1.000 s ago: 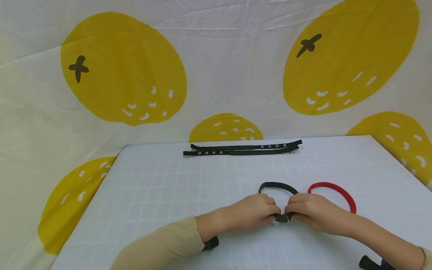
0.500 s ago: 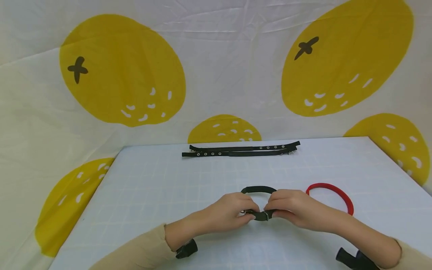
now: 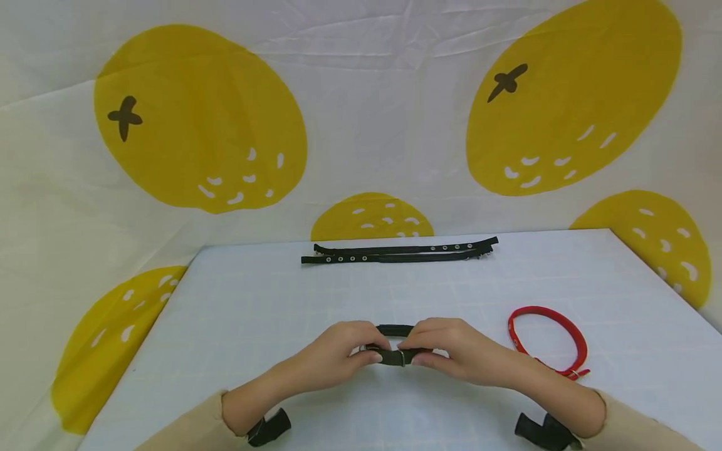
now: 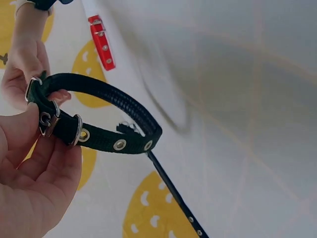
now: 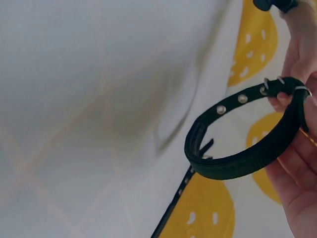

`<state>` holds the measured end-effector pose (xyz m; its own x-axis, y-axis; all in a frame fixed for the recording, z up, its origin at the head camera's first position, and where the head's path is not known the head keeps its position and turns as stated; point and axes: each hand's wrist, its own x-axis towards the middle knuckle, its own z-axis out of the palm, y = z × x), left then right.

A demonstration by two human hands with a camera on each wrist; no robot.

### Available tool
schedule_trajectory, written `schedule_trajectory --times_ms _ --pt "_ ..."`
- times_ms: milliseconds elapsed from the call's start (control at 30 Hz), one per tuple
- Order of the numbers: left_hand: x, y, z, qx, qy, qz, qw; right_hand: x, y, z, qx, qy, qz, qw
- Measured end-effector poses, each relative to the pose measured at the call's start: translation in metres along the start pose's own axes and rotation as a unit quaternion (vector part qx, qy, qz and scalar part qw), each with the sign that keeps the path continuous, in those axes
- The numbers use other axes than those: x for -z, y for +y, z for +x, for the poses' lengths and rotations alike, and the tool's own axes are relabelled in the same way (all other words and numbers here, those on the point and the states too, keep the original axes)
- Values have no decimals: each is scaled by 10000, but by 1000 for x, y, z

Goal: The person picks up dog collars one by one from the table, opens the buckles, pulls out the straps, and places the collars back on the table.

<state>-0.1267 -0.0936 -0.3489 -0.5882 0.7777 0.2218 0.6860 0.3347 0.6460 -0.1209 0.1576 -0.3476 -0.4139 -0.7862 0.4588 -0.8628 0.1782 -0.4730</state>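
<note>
A dark green collar (image 3: 393, 357) with metal eyelets is fastened into a loop and held up over the near part of the table. My left hand (image 3: 333, 352) pinches its left side; in the left wrist view thumb and fingers grip beside the buckle (image 4: 48, 124) and a metal ring. Opposite it, my right hand (image 3: 459, 347) holds the strap between thumb and fingers, close to the left fingertips. In the right wrist view the padded band (image 5: 242, 166) curves away from the right fingers. Part of the loop is hidden behind both hands in the head view.
To the right, a red collar (image 3: 581, 343) lies buckled in a ring on the white table (image 3: 254, 294), just past the right forearm. Two black collars (image 3: 389, 257) lie straight, side by side, near the far edge. A cloth printed with yellow fruit (image 3: 203, 119) hangs behind.
Both hands have moved left with the green collar, away from the red one, which now shows almost whole. The collar's front has turned slightly, and its buckle end lies by the left fingers.
</note>
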Motion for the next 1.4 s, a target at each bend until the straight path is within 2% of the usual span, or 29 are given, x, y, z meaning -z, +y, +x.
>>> schedule_trajectory --times_ms 167,300,467,567,667,767,867,967,1100,1167,1333,1400 --pt "4 0 -14 514 199 -688 9961 -13 -6 12 93 336 22 9994" --pt "7 3 -18 714 329 -1080 9910 -17 -10 22 350 768 -164 9963" --pt "8 8 -18 783 537 -1101 9894 -17 -11 31 494 1037 -244 9931" --pt "7 12 -18 435 852 -666 9932 -16 -11 32 322 1043 -197 9938" --pt "5 15 -17 -174 1292 78 9914 -14 -11 32 127 1056 -158 9942" --pt "4 19 -15 -667 1712 781 9799 -13 -12 33 13 1075 -84 9942" --pt "4 23 -12 -879 1925 1179 9702 -12 -12 34 -84 1081 -45 9941" --pt "5 25 -11 -967 1970 1584 9627 -11 -12 34 -141 1062 -26 9942" --pt "4 25 -10 -1239 1938 2169 9487 -10 -14 35 -149 1093 1 9939" --pt "5 26 -11 -1299 1924 2173 9481 -9 -15 35 -133 1135 65 9934" --pt "6 26 -13 -1085 1902 1462 9647 -7 -17 33 -281 1244 431 9909" --pt "7 26 -14 -1081 1935 1279 9667 -6 -17 32 -418 1283 595 9891"
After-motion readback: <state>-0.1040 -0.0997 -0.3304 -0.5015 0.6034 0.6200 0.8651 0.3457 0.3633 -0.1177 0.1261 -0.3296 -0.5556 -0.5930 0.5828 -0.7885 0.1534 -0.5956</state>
